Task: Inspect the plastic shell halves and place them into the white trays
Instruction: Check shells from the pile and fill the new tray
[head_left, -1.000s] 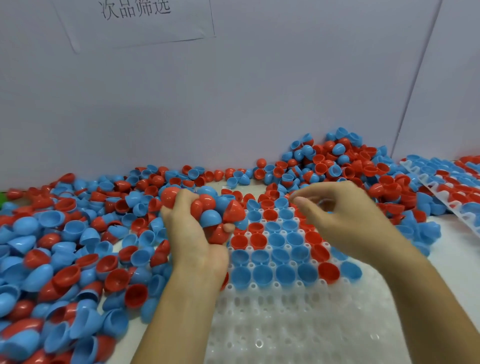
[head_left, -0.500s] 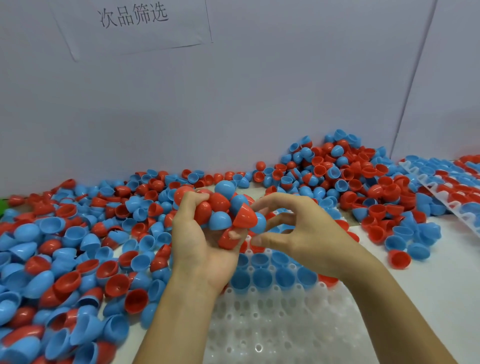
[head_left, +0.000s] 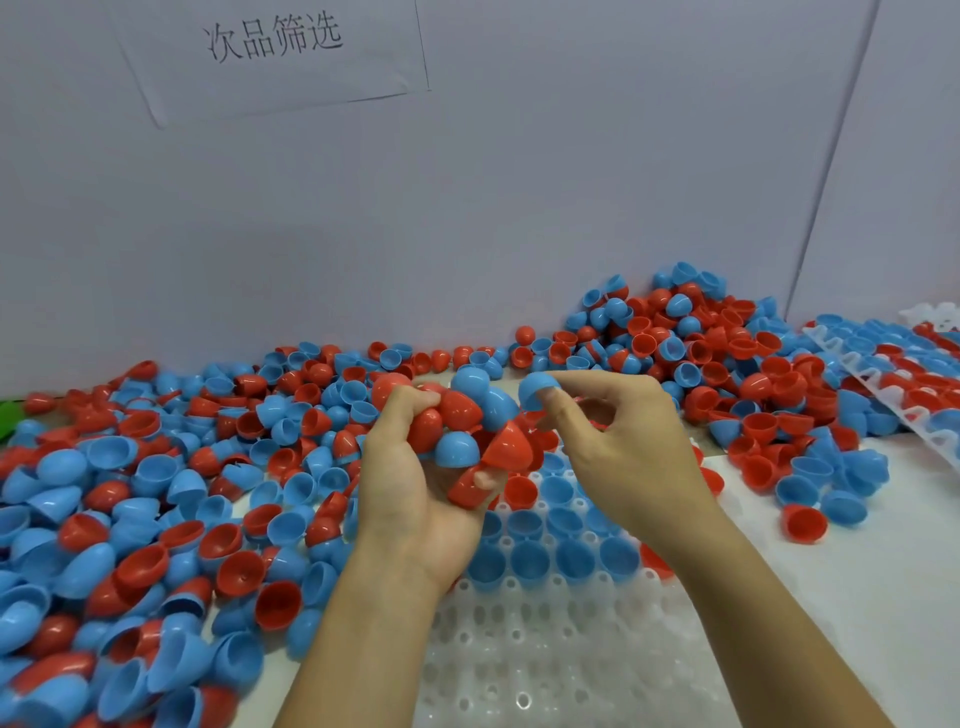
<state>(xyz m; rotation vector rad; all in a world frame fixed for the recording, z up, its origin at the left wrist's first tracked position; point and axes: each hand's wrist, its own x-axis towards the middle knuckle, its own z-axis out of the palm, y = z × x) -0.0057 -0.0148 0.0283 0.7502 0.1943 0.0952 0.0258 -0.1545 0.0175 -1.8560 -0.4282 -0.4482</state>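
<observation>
Shell halves (head_left: 156, 499) lie heaped left and far right; left hand (head_left: 415, 488) clenches a handful, right hand (head_left: 618, 447) pinches one blue half (head_left: 537, 388) above the white tray (head_left: 545, 670), whose far rows are filled and near rows open.

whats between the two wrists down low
The white tray, seen in the head view: a row of blue halves seated in its cups, with bare cups nearer the camera, between the left hand and right hand.
</observation>
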